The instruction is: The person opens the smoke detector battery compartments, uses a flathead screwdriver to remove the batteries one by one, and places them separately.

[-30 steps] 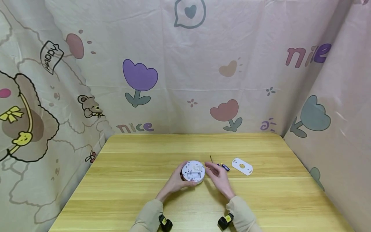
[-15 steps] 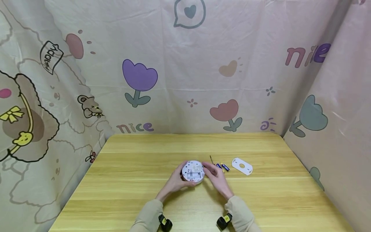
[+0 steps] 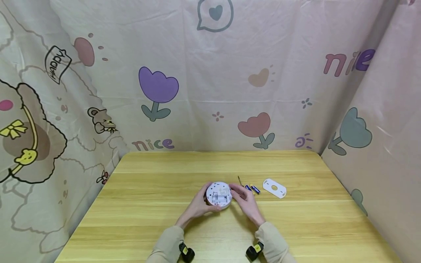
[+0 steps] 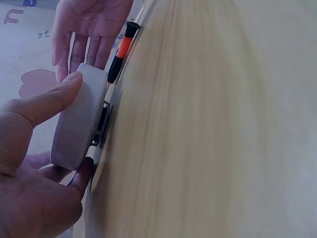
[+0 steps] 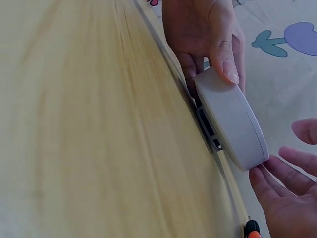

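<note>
My left hand [image 3: 198, 202] grips a round white smoke alarm [image 3: 219, 194], its thumb on the near edge and its fingers round the far left side. The alarm's back faces up, with the battery compartment exposed. A dark slotted frame on its underside shows in the left wrist view, close over the table. My right hand [image 3: 245, 201] has fingertips against the alarm's right rim; in the right wrist view its thumb stands apart and the fingers are only slightly bent. Two blue batteries [image 3: 255, 190] lie just beyond the right hand.
A black and orange screwdriver [image 4: 123, 52] lies by the batteries; in the head view the right hand hides its handle. Farther right is a white oblong mounting plate [image 3: 269, 186] with a central hole. A printed curtain [image 3: 210, 91] hangs behind the wooden table [image 3: 158, 212].
My right hand has moved slightly left and its fingers now meet the alarm's rim, uncovering more of the nearer battery. The left hand keeps its grip with hardly any movement.
</note>
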The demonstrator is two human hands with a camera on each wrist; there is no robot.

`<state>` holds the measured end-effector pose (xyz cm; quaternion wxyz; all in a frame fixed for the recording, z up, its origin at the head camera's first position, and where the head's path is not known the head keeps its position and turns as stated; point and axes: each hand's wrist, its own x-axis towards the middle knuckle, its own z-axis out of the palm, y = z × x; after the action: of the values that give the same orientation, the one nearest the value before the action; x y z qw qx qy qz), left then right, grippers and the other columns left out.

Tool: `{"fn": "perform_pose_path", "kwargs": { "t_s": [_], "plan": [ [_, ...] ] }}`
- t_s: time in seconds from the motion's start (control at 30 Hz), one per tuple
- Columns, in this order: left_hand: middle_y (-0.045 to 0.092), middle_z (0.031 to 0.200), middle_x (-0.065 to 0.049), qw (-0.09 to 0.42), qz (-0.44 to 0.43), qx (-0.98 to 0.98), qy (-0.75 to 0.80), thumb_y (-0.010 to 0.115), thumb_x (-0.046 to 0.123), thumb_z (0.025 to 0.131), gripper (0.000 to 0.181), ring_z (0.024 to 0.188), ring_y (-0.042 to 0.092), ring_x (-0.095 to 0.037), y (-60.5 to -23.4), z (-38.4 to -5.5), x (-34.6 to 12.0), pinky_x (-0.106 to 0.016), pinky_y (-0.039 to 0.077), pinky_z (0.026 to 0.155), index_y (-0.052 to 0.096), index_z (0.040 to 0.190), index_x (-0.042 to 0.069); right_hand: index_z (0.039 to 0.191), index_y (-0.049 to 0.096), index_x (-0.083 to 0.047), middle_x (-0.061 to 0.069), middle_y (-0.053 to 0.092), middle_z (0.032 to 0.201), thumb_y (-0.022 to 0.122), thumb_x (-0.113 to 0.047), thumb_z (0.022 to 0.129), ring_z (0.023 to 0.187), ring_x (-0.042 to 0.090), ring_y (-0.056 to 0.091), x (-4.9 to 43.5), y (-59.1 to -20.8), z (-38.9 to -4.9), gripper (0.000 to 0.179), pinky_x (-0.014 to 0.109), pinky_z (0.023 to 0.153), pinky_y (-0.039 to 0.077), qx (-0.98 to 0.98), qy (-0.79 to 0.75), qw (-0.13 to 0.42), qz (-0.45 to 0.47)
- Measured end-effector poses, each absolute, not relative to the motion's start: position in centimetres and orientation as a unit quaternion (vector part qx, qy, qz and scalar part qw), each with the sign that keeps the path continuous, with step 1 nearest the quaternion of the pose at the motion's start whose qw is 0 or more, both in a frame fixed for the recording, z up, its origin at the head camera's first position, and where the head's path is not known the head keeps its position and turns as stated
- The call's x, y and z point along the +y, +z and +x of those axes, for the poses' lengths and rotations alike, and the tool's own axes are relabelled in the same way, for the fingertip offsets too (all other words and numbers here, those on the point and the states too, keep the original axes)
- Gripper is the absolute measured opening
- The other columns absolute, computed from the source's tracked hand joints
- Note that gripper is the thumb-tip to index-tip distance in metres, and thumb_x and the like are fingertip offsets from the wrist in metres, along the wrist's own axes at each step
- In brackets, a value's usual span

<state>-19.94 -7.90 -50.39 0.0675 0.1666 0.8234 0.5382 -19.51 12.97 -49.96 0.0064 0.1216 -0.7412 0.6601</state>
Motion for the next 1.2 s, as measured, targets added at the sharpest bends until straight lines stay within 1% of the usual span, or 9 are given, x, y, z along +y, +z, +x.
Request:
{"fn": "perform_pose_path", "kwargs": {
  "t_s": [0.13, 0.2, 0.37, 0.43, 0.53, 0.7, 0.83, 0.97, 1.2],
  "plan": [
    [0.033, 0.140, -0.020, 0.068, 0.177, 0.816, 0.546, 0.081, 0.025, 0.061, 0.103, 0.127, 0.036, -0.034, -50.4, -20.0, -8.0, -0.047, 0.030, 0.107, 0.020, 0.141, 0.006, 0.120, 0.053, -0.004, 0.013, 0.056, 0.123, 0.057, -0.026, 0.086, 0.115, 0.026, 0.052, 13.1, -50.7, -19.8, 0.041, 0.014, 0.093, 0.044, -0.743, 0.659, 0.013, 0.116],
    [0.033, 0.140, -0.020, 0.069, 0.181, 0.814, 0.548, 0.081, 0.023, 0.061, 0.102, 0.128, 0.036, -0.033, -50.4, -20.0, -8.0, -0.047, 0.030, 0.108, 0.019, 0.141, 0.005, 0.121, 0.052, -0.003, 0.014, 0.055, 0.124, 0.057, -0.023, 0.086, 0.116, 0.027, 0.051, 13.0, -50.2, -19.5, 0.040, 0.016, 0.094, 0.044, -0.743, 0.661, 0.006, 0.107],
    [0.032, 0.141, -0.020, 0.077, 0.183, 0.807, 0.556, 0.080, 0.023, 0.062, 0.100, 0.127, 0.037, -0.034, -50.4, -20.0, -8.1, -0.046, 0.030, 0.107, 0.020, 0.141, 0.005, 0.123, 0.048, 0.004, 0.020, 0.051, 0.127, 0.053, -0.010, 0.088, 0.119, 0.031, 0.048, 12.8, -48.4, -18.5, 0.037, 0.009, 0.090, 0.043, -0.738, 0.668, -0.014, 0.091],
    [0.032, 0.140, -0.020, 0.077, 0.187, 0.804, 0.559, 0.080, 0.024, 0.063, 0.100, 0.126, 0.038, -0.035, -50.5, -20.0, -8.2, -0.047, 0.031, 0.107, 0.020, 0.141, 0.005, 0.123, 0.048, 0.005, 0.021, 0.050, 0.127, 0.053, -0.009, 0.088, 0.119, 0.032, 0.048, 12.8, -48.4, -18.5, 0.037, 0.006, 0.088, 0.042, -0.734, 0.672, -0.010, 0.092],
    [0.032, 0.141, -0.021, 0.077, 0.194, 0.800, 0.562, 0.079, 0.024, 0.064, 0.098, 0.125, 0.039, -0.036, -50.7, -20.1, -8.4, -0.048, 0.031, 0.106, 0.020, 0.141, 0.004, 0.121, 0.049, 0.005, 0.021, 0.052, 0.125, 0.054, -0.009, 0.087, 0.117, 0.032, 0.049, 12.9, -49.1, -18.9, 0.037, 0.008, 0.088, 0.043, -0.725, 0.683, -0.005, 0.092],
    [0.027, 0.143, -0.020, 0.080, 0.202, 0.804, 0.554, 0.077, 0.025, 0.067, 0.097, 0.128, 0.034, -0.036, -50.8, -20.2, -8.7, -0.047, 0.027, 0.108, 0.019, 0.141, 0.004, 0.119, 0.053, 0.001, 0.017, 0.057, 0.120, 0.059, -0.015, 0.085, 0.111, 0.029, 0.054, 13.1, -50.8, -19.7, 0.038, 0.012, 0.087, 0.046, -0.718, 0.691, 0.011, 0.085],
    [0.025, 0.145, -0.020, 0.078, 0.211, 0.809, 0.543, 0.076, 0.027, 0.068, 0.097, 0.131, 0.029, -0.035, -50.7, -20.2, -8.7, -0.046, 0.025, 0.110, 0.018, 0.141, 0.002, 0.116, 0.056, -0.003, 0.014, 0.059, 0.116, 0.062, -0.021, 0.083, 0.102, 0.020, 0.059, 13.1, -51.2, -19.8, 0.038, 0.014, 0.085, 0.048, -0.730, 0.677, 0.035, 0.086],
    [0.025, 0.145, -0.019, 0.077, 0.209, 0.813, 0.538, 0.077, 0.029, 0.067, 0.099, 0.133, 0.027, -0.033, -50.6, -20.0, -8.6, -0.047, 0.023, 0.111, 0.018, 0.141, 0.002, 0.116, 0.055, -0.001, 0.016, 0.060, 0.113, 0.061, -0.022, 0.083, 0.095, 0.013, 0.060, 13.1, -51.3, -19.8, 0.039, 0.014, 0.083, 0.048, -0.741, 0.664, 0.050, 0.094],
    [0.025, 0.145, -0.019, 0.077, 0.202, 0.816, 0.536, 0.079, 0.031, 0.064, 0.103, 0.133, 0.026, -0.033, -50.5, -19.9, -8.6, -0.048, 0.021, 0.111, 0.017, 0.141, 0.002, 0.115, 0.056, 0.001, 0.014, 0.061, 0.109, 0.061, -0.019, 0.083, 0.091, 0.016, 0.061, 13.2, -51.2, -19.7, 0.038, 0.016, 0.080, 0.050, -0.743, 0.662, 0.036, 0.086]
  ]
}}
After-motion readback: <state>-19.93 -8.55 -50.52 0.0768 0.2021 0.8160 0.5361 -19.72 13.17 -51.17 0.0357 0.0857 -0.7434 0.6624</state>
